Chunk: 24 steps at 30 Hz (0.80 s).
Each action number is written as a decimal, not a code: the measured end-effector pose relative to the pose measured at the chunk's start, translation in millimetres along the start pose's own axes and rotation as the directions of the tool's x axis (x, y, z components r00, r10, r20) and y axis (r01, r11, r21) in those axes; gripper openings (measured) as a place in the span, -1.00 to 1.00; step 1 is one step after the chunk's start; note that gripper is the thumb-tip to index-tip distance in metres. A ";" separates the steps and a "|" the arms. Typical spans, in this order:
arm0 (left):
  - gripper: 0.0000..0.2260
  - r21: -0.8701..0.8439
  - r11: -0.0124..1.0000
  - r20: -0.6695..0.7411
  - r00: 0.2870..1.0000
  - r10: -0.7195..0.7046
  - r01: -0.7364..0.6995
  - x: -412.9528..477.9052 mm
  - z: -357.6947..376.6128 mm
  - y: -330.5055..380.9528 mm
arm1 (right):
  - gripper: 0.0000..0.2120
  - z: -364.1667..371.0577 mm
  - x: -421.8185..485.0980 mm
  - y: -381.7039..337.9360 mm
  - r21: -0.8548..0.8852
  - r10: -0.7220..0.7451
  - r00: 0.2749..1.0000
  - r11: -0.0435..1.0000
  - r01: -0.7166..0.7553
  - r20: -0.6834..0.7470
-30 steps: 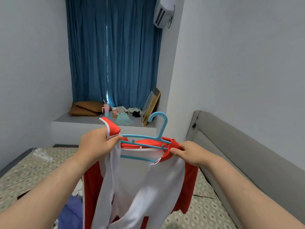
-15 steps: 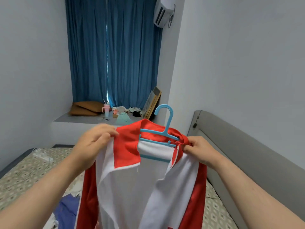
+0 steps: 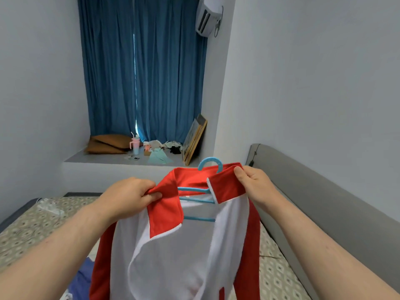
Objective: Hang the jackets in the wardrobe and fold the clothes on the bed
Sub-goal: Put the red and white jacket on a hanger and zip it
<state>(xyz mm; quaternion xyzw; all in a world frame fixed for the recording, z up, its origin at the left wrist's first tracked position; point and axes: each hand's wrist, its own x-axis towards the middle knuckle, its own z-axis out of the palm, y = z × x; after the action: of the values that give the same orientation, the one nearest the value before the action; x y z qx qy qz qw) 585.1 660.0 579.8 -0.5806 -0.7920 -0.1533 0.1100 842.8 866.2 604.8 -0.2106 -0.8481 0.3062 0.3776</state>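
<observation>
A red and white jacket (image 3: 173,252) hangs in the air in front of me on a light blue plastic hanger (image 3: 211,164), whose hook sticks up behind the collar. My left hand (image 3: 127,197) pinches the left side of the red collar. My right hand (image 3: 255,185) grips the right collar flap near its top edge. The jacket front is open and the hanger's bars show inside it. The sleeves drop out of view at the bottom.
A bed (image 3: 32,226) with a patterned sheet lies below, with blue cloth (image 3: 84,278) on it at lower left. A grey headboard (image 3: 303,191) runs along the right. A window ledge (image 3: 121,159) under blue curtains holds cushions, a cup and a leaning frame.
Both collar flaps have been pulled up and spread over the hanger's shoulders. My right hand rose to the collar's top edge, and the hanger hook now sits behind the collar.
</observation>
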 end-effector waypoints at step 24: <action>-0.43 -0.599 0.750 0.151 0.959 -0.238 0.281 -13.7 -19.3 -44.7 | -0.75 -20.0 6.2 9.7 -0.567 0.108 0.933 0.816 0.114 0.343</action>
<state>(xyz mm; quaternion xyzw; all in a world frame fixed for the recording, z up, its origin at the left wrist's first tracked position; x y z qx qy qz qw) 546.6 628.3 587.8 -0.4737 -0.7747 -0.3972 -0.1332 855.6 884.1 612.0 -0.2543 -0.9554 0.0668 0.1344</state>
